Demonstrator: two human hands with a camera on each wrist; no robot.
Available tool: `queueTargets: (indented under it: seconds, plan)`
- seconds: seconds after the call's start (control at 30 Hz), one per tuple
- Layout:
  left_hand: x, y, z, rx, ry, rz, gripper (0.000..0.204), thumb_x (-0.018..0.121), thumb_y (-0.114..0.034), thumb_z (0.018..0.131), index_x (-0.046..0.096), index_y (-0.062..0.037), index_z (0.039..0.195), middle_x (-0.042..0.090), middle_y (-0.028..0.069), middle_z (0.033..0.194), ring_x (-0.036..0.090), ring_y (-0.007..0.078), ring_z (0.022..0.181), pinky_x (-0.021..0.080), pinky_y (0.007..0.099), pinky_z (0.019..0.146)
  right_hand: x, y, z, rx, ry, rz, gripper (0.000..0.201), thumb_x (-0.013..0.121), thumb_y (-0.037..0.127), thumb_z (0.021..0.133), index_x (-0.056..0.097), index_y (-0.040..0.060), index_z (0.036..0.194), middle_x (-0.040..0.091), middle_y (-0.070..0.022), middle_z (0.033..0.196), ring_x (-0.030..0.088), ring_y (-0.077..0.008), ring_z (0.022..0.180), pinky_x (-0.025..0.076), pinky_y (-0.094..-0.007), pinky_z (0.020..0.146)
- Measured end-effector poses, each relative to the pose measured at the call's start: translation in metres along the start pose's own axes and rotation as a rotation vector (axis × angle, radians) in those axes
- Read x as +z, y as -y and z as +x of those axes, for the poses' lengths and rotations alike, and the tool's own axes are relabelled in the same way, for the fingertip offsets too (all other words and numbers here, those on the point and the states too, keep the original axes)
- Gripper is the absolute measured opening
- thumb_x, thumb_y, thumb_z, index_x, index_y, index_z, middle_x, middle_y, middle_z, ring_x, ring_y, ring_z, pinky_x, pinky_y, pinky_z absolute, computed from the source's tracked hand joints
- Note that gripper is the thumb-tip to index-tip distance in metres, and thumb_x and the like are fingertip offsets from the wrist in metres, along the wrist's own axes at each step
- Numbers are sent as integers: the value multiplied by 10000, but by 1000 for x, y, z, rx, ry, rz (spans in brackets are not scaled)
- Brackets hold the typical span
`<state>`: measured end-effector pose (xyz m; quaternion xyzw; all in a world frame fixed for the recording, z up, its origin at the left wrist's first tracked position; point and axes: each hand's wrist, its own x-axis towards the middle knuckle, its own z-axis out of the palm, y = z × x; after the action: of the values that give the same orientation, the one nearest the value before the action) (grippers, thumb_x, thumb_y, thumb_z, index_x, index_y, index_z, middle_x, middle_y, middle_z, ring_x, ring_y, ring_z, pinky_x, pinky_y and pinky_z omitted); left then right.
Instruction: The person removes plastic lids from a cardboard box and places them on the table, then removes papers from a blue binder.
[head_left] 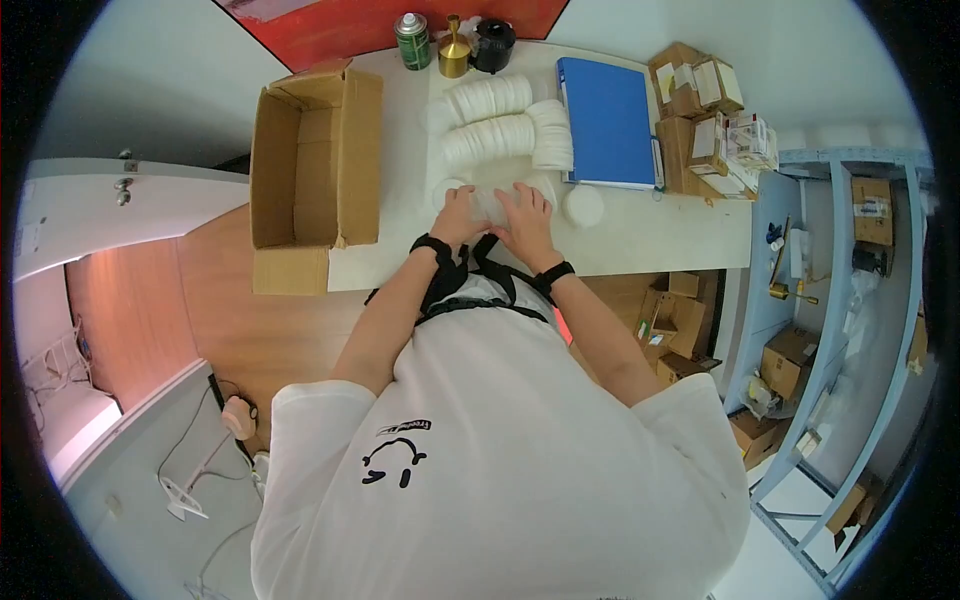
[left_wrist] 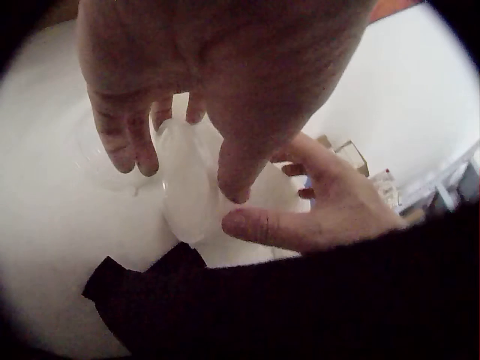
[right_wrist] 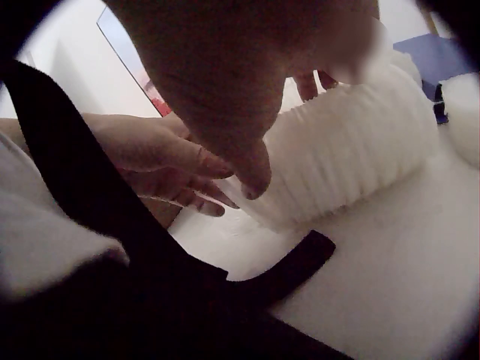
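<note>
Fingers of both your hands curl round the stack of white lids (head_left: 492, 203), lying on its side at the near edge of the white table (head_left: 640, 235). Your left hand (head_left: 457, 216) grips one end, your right hand (head_left: 526, 224) the other. Its long axis runs left to right, both hands equally close.

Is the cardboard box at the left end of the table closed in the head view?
No, the cardboard box stands open on the table, its flaps spread and its bare inside showing.
</note>
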<state>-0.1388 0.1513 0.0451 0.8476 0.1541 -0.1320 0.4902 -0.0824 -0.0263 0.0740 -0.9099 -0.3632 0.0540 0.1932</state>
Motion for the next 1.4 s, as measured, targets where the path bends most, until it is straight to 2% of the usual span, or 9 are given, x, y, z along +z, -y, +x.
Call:
queueTargets:
  seconds: [0.07,0.17,0.4,0.53,0.67,0.77,0.97,1.2,1.4]
  plan:
    - [-6,11,2,-54,30,30,852,851,-240,700,421,-7,1398,456,248,1358,491,379,1259,443,410,1046,-5,3,-3,8,26,-42,749,836,249,687,524,188,1365,448,-167,1366,409,-367,1266,330,-512,1029]
    - [-9,25,-1,43,25,8,787,844,-197,706,464,-35,1376,489,229,1336,532,355,1205,478,393,1004,-6,-3,-6,-10,-1,-54,737,826,258,701,520,178,1367,441,-178,1372,403,-374,1273,328,-509,1036]
    - [-17,31,-15,-80,29,-197,775,844,-172,714,494,-33,1391,530,195,1361,617,253,1048,526,346,906,-13,-2,-15,-3,-27,-51,695,788,218,732,513,127,1365,407,-206,1406,376,-401,1303,325,-518,1052]
    - [-17,31,-20,-68,14,-214,777,834,-138,722,483,-7,1403,561,174,1336,648,216,961,540,317,851,-9,15,-6,-165,-43,72,699,770,206,739,495,88,1371,445,-215,1379,413,-401,1278,340,-523,1043]
    - [-14,30,-23,-53,22,-335,747,822,-136,697,519,15,1363,587,179,1291,656,256,1005,548,343,868,7,29,7,-248,146,213,746,778,218,743,457,93,1404,538,-162,1285,486,-344,1213,364,-487,1015]
    - [-19,26,-29,-14,17,-469,696,777,-94,717,519,30,1351,600,166,1263,654,251,995,549,339,860,11,30,10,-259,124,155,765,796,248,733,454,102,1401,565,-128,1249,508,-309,1179,372,-452,992]
    - [-29,15,-35,-170,43,-478,676,755,-42,769,491,12,1389,556,132,1286,611,212,1015,524,317,876,11,19,16,-343,82,126,698,803,244,720,507,101,1335,584,-118,1222,524,-285,1154,373,-430,973]
    - [-19,21,-35,-193,193,-607,562,779,-60,798,567,0,1316,585,52,1056,596,154,910,511,295,824,21,0,14,-338,32,108,453,753,170,739,603,99,1160,621,-84,1115,542,-275,1124,384,-426,952]
    - [-20,24,-33,-172,105,-465,449,749,-35,809,617,11,1236,612,28,924,595,130,847,512,265,757,18,-4,11,-301,-52,89,353,705,120,770,618,83,1110,564,-159,1284,512,-334,1208,373,-462,1018]
